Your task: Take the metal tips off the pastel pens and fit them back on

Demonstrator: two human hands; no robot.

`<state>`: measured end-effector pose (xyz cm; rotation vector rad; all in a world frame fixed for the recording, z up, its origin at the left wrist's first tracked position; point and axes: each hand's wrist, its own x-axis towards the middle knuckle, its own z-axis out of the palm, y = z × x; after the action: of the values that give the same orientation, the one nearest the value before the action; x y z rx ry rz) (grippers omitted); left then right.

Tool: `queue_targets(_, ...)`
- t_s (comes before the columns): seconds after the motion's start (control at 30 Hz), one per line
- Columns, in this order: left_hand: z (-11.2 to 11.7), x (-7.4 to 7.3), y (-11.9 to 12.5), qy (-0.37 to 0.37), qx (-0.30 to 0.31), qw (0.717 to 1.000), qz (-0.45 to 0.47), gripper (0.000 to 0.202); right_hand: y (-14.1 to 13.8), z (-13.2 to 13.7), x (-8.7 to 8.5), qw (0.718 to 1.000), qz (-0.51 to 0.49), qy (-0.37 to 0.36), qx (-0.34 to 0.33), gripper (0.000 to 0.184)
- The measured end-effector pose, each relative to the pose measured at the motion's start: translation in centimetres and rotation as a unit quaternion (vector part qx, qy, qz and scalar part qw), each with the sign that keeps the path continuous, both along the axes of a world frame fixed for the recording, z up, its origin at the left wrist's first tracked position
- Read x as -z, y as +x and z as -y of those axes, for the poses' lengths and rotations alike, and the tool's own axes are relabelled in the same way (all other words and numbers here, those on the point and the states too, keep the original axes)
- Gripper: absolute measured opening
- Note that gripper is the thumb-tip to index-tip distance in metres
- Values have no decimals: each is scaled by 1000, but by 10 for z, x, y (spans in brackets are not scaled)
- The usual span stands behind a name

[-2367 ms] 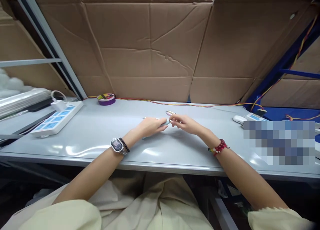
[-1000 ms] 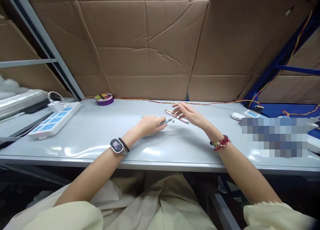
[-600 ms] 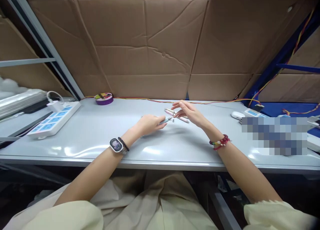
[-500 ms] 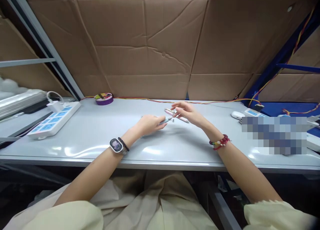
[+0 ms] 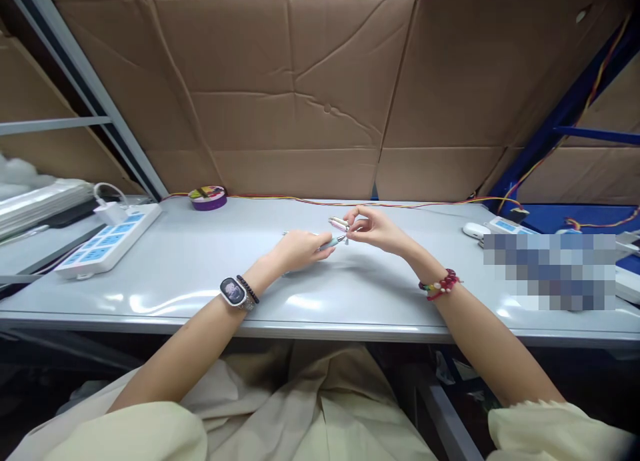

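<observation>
My left hand (image 5: 298,250) rests on the grey table (image 5: 200,281), its fingers closed around a light teal pen (image 5: 332,242) whose tip points right. My right hand (image 5: 376,229) is just beyond that tip, fingers pinched on a pink pen (image 5: 339,223) that is lifted off the table. The two pens nearly meet between my hands. A watch and dark bracelet sit on my left wrist, a red bead bracelet on my right.
A white and blue power strip (image 5: 109,241) lies at the left, a purple tape roll (image 5: 207,197) at the back. Red and yellow wires (image 5: 410,207) run along the cardboard wall (image 5: 310,94). A white mouse-like device (image 5: 475,231) lies at the right.
My right hand, open above the pink pen a second ago, has closed on it and lifted it toward the teal pen's tip. My left hand has stayed in place.
</observation>
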<state>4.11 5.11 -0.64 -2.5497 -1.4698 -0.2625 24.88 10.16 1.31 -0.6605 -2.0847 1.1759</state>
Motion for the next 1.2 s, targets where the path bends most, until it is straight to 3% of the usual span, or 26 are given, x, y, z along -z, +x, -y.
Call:
queue_targets(0.43, -1, 2, 0, 1, 12, 1000, -2, 33, -2, 2, 0, 1000, 9, 20, -21, 20)
queue_targets(0.87, 0, 1, 2, -2, 6, 1000, -19, 34, -3, 2, 3, 992, 59, 114, -7, 7)
queue_targets(1.2, -1, 0, 3, -4, -2, 1000, -13, 33, -2, -1, 4, 991, 52, 124, -4, 13)
